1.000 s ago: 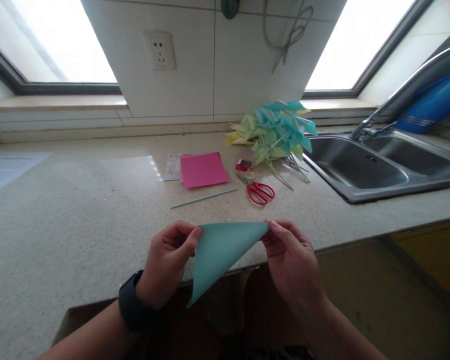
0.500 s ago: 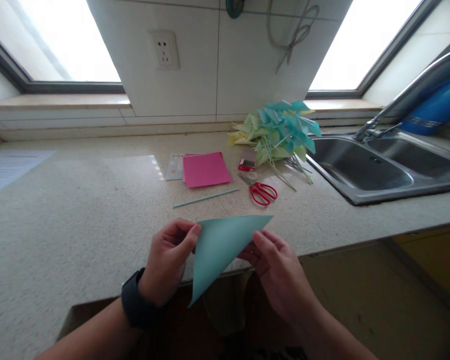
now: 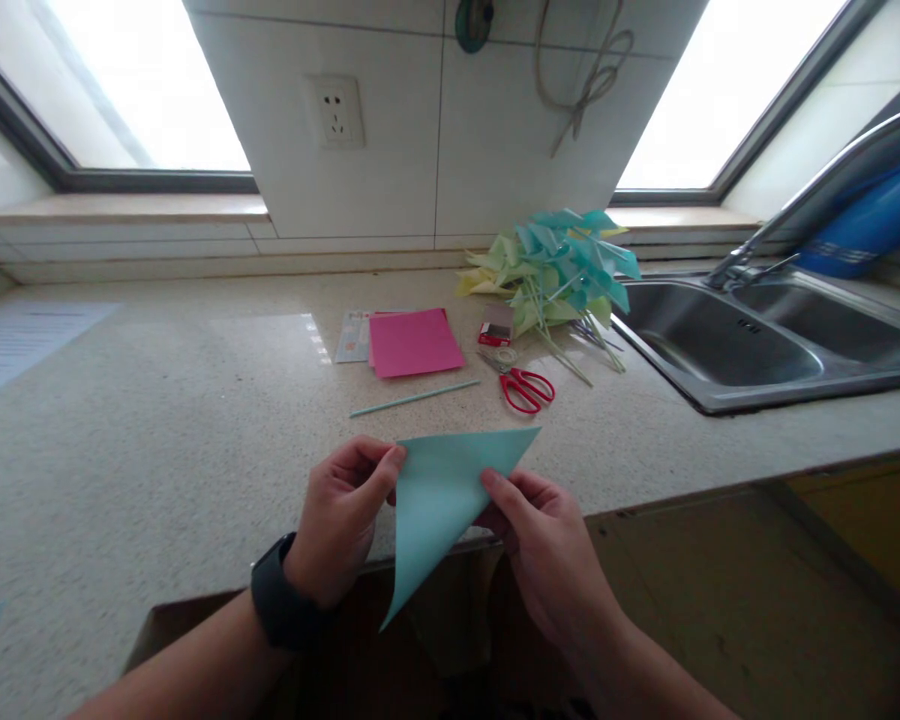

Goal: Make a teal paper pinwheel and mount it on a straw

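A light teal sheet of paper (image 3: 442,500), folded into a triangle, is held over the counter's front edge. My left hand (image 3: 352,515) pinches its upper left corner between thumb and fingers; a dark watch (image 3: 283,592) is on that wrist. On the slanted right side, my right hand (image 3: 544,535) grips the paper, thumb on top and fingers beneath. Beyond the hands lie a pale green thin stick (image 3: 414,398) and red-handled scissors (image 3: 525,386). A stack of pink paper squares (image 3: 416,343) sits behind the stick.
Teal, yellow and green paper pinwheels (image 3: 570,262) on sticks are piled at the back, beside the steel sink (image 3: 727,330) on the right. A small red box (image 3: 496,326) lies near the scissors. A printed sheet (image 3: 34,340) is at the far left.
My right hand has slid left and inward along the slanted side, its thumb now farther over the paper. My left hand keeps its corner. The view has shifted slightly.
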`<state>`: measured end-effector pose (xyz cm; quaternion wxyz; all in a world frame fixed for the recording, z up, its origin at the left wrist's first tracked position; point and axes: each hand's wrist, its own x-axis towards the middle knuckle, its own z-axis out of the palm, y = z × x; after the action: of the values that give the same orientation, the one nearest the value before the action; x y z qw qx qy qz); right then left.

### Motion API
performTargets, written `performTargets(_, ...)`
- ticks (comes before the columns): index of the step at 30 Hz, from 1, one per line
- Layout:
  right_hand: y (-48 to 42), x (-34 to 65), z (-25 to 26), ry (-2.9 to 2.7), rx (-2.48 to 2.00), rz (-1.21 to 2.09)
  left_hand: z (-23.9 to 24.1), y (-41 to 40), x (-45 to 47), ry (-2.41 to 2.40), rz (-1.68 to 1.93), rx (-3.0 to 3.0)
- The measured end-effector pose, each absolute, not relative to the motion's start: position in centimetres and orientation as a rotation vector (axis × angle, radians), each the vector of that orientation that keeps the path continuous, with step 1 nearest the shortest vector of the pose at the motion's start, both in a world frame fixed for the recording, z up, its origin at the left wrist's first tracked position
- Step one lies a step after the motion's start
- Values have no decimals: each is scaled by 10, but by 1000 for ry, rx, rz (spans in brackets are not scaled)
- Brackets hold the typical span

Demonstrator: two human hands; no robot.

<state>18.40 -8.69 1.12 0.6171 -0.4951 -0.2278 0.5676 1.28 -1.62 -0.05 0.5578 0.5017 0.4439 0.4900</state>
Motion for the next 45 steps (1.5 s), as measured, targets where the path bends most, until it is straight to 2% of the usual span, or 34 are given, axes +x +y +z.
performTargets(8, -102, 165, 7, -606, -1130, 1472, 0, -15, 12, 1040, 1161, 1167)
performTargets(45, -120, 136, -7, -670, -1358, 1549, -1, -12, 16, 1003, 1233, 1127)
